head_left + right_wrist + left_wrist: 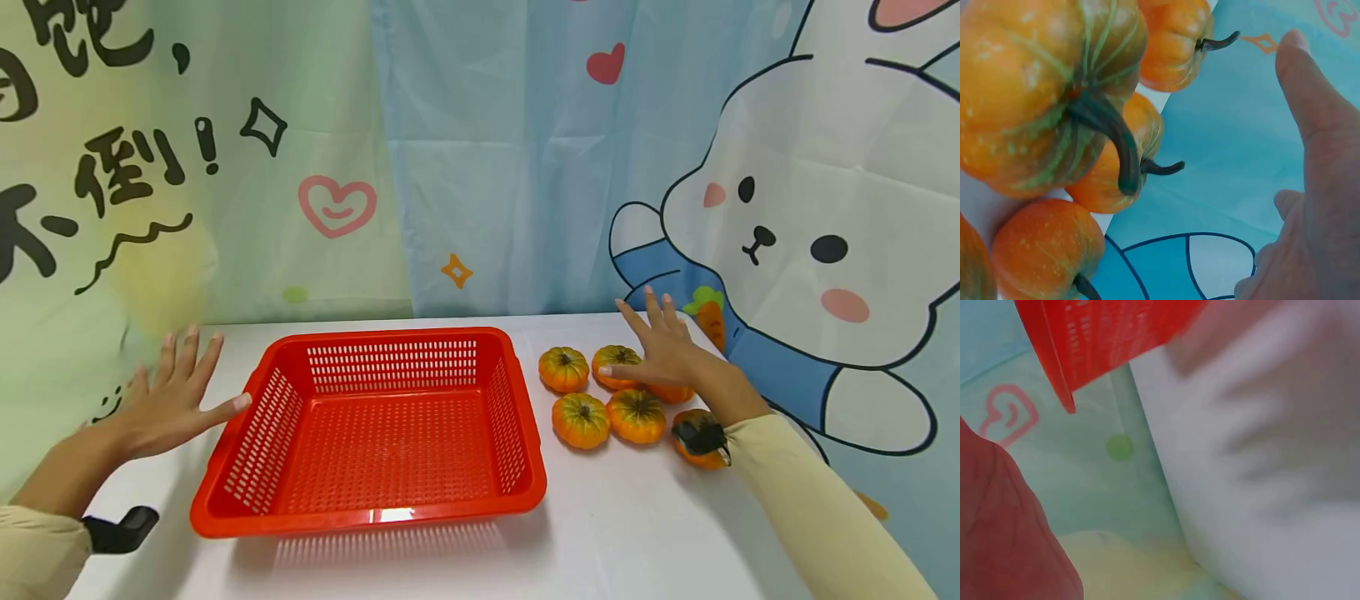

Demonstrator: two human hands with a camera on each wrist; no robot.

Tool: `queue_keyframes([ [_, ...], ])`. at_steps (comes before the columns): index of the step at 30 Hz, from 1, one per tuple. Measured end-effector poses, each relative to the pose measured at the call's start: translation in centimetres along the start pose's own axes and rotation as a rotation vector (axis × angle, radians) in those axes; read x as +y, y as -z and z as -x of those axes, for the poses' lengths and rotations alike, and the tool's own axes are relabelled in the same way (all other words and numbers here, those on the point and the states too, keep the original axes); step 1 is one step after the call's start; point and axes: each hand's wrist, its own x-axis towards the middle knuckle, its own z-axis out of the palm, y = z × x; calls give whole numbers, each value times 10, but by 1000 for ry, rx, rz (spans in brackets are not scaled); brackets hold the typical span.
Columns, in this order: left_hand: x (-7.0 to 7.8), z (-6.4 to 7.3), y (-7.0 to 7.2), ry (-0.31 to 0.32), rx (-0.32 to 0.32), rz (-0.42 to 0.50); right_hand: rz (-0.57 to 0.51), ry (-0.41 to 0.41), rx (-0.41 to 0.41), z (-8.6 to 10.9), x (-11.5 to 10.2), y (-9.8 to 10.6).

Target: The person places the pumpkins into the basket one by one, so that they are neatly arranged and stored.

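Looks pre-grab: left hand and right hand, fingers spread. Next you'd probably grip a pumpkin, basket's 3 o'clock.

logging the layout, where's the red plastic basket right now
In the head view, the red plastic basket sits left of centre on the white table, with the left hand at its left and small pumpkins to its right.

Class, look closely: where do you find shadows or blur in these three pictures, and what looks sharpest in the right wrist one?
Head view: the basket casts a soft shadow on the table; left wrist view: blurry, finger-like shadows streak the table; right wrist view: the pumpkins look fairly sharp, the picture tinted bluish.
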Motion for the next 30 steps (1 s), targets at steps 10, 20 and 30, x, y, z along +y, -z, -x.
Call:
queue_keyframes([
  [10, 9, 30, -16, -101, -10, 289, -170, 91, 41, 13, -8, -8],
  [20, 16, 61, -45, -197, 92, 419, -497, 126, 75, 36, -17, -30],
  [30, 33, 73, -61, -279, 168, 375, -663, 227, -59, 38, -26, -52],
])
